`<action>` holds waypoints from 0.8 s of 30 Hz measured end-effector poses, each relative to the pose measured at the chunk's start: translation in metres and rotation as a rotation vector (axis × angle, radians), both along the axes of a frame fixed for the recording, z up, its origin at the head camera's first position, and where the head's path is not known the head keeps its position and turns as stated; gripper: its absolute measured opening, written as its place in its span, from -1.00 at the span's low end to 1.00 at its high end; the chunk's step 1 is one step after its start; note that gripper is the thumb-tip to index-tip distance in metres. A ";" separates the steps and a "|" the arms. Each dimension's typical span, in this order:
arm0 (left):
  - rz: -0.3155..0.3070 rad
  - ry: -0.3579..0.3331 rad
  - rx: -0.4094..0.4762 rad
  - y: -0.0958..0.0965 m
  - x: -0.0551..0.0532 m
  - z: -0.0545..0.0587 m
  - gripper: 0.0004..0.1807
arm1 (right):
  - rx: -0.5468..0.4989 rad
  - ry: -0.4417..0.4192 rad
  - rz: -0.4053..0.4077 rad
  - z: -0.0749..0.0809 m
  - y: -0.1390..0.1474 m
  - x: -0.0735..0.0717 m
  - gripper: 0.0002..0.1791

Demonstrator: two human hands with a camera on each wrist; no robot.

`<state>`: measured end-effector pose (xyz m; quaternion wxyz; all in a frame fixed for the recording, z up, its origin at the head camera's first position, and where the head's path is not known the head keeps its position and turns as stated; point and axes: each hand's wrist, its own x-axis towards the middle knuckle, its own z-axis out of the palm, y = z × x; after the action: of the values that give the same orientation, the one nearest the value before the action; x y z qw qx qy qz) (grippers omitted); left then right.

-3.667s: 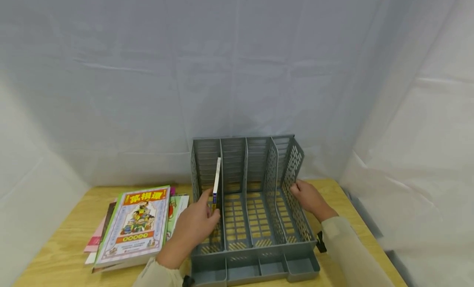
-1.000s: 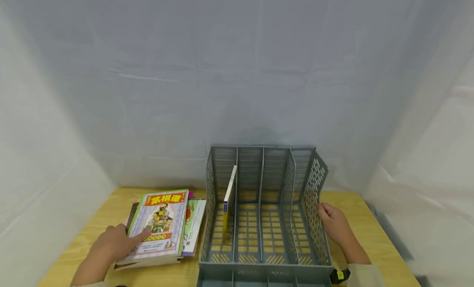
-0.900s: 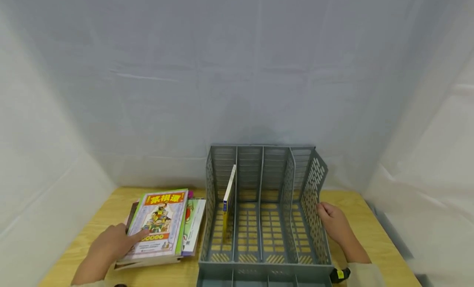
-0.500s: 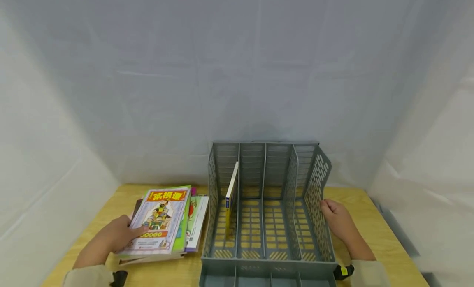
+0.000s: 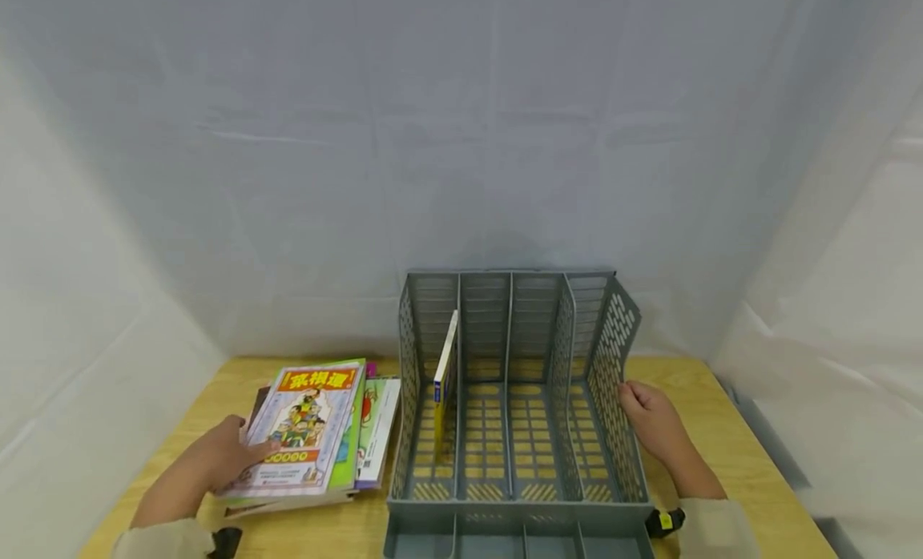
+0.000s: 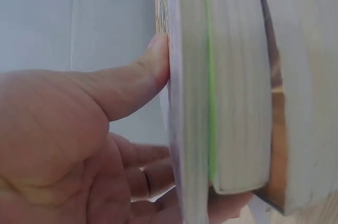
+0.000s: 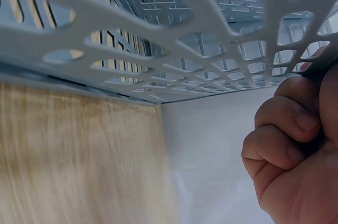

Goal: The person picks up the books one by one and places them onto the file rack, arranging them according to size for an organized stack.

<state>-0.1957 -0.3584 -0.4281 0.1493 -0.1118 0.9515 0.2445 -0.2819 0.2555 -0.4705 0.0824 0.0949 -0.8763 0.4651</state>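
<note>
My left hand [image 5: 227, 456] pinches the near left side of a paperback book [image 5: 317, 399] with a red and yellow title, on top of a stack. In the left wrist view the thumb [image 6: 140, 76] presses on its cover and the fingers reach under its edge. Below it lie a green-edged book [image 5: 349, 455] and several others. My right hand [image 5: 649, 421] grips the right side wall of a grey desktop file organizer [image 5: 519, 512]; the right wrist view shows its fingers [image 7: 274, 145] curled at the wall's edge. A thin book [image 5: 446, 355] stands upright in the organizer's leftmost slot.
A book with a crab picture [image 5: 380, 431] sticks out on the stack's right side, close to the organizer. Small open trays [image 5: 490, 539] run along the organizer's front. Pale sheeting [image 5: 461, 142] hangs behind and beside the wooden table [image 5: 685, 383].
The left hand let go of the thin book in the leftmost slot and moved left to the stack. The top book slid leftward, baring more of the green one. The right hand keeps its grip.
</note>
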 end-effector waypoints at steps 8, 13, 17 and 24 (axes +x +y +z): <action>0.067 0.021 -0.101 0.015 0.009 0.012 -0.22 | 0.005 -0.027 0.001 -0.001 -0.003 -0.001 -0.53; 0.169 0.251 -0.110 0.031 0.005 0.030 -0.34 | 0.033 -0.024 0.000 -0.001 -0.001 0.001 -0.54; 0.250 0.512 0.006 0.043 0.005 0.038 -0.46 | 0.028 -0.030 0.000 0.000 -0.002 0.001 -0.56; -0.004 0.390 0.055 0.054 0.008 0.034 -0.39 | 0.024 -0.057 0.001 0.002 -0.002 0.002 -0.56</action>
<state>-0.1878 -0.3039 -0.3945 -0.0346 -0.0560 0.9557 0.2869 -0.2798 0.2531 -0.4688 0.0561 0.0832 -0.8837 0.4571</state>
